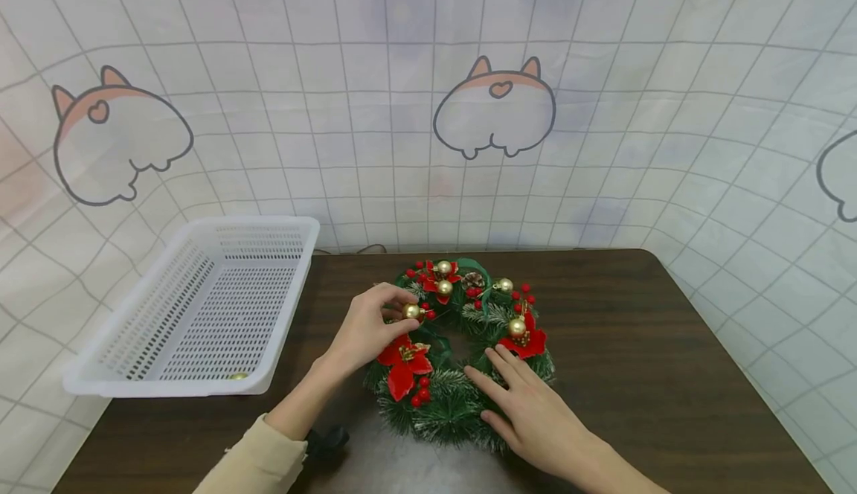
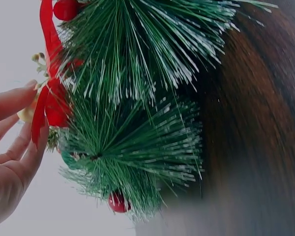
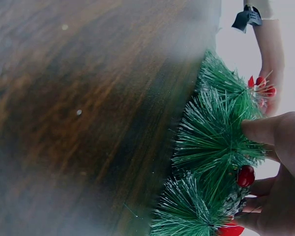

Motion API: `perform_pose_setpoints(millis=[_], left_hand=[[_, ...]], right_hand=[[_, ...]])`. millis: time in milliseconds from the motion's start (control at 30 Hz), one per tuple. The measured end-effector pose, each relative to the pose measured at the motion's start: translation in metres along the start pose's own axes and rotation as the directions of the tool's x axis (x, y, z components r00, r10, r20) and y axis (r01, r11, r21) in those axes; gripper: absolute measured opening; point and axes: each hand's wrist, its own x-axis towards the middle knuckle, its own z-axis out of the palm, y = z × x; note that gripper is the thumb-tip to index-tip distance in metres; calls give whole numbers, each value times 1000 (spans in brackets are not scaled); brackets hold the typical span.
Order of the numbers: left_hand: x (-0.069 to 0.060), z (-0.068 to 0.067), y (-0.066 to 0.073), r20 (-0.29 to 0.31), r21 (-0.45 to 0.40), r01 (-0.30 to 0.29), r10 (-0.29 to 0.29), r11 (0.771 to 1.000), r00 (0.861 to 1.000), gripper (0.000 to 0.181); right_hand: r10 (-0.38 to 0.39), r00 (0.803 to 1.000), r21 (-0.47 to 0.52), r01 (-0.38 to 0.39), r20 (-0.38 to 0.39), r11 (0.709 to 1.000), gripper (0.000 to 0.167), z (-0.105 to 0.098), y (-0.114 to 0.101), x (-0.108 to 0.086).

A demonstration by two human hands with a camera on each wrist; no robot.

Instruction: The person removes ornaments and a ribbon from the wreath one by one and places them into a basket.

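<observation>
A green Christmas wreath [image 1: 455, 405] with frosted needle tips lies flat on the dark wooden table. Red poinsettias [image 1: 402, 367], red berries [image 1: 420, 393] and several gold baubles decorate it. On its left side, my left hand [image 1: 375, 326] pinches a small gold bauble [image 1: 411, 312] between thumb and fingers. In the left wrist view that bauble is mostly hidden behind the fingers [image 2: 14, 157] and a red petal [image 2: 56, 105]. My right hand [image 1: 529, 412] rests on the wreath's lower right with fingers spread. The right wrist view shows its thumb [image 3: 260, 130] touching the green needles [image 3: 211, 132].
A white perforated plastic basket [image 1: 284, 330] stands at the table's left, with a gold bauble [image 1: 238, 376] showing near its front rim. A small black object [image 1: 326, 440] is by the left forearm. A white grid-patterned curtain [image 1: 375, 107] hangs behind the table [image 1: 636, 360].
</observation>
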Motion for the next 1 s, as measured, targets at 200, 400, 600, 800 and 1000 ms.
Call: perform_pose_setpoints(millis=[200, 400, 600, 800, 1000], left_hand=[[0, 4, 2, 8, -7, -11, 11, 1000, 1000, 30], [-1, 6, 7, 20, -19, -20, 21, 1000, 1000, 30], [-3, 7, 11, 39, -27, -10, 11, 1000, 999, 28], [-8, 5, 14, 46, -63, 1, 2, 998, 999, 29], [-12, -4, 14, 26, -92, 17, -15, 996, 1000, 29]], right_hand=[[0, 1000, 1, 0, 3, 1000, 60, 1, 0, 0], [-3, 1000, 0, 3, -1, 1000, 60, 1, 0, 0], [-3, 1000, 3, 3, 0, 1000, 60, 1, 0, 0], [-6, 1000, -9, 6, -2, 1000, 60, 1, 0, 0], [4, 1000, -7, -4, 1, 1000, 60, 0, -1, 0]])
